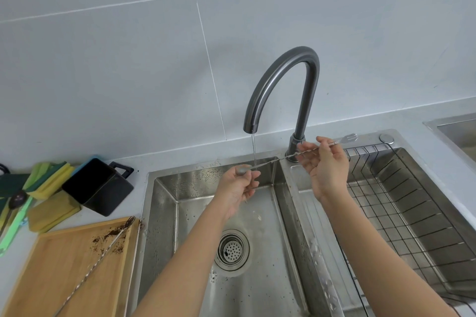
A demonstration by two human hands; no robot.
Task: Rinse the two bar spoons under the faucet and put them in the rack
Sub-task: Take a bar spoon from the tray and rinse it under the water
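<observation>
Both hands (238,188) (325,168) hold bar spoon (278,160) under faucet (280,85).

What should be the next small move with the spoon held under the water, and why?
Probably slide the twisted metal bar spoon sideways through the thin stream: the water hits only near its bowl at the left hand, while the right hand holds the fork end dry.

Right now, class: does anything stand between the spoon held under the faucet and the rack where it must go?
Nothing visible does. The spoon already reaches over the divider toward the rack, which lies open just right of the right hand.
</observation>
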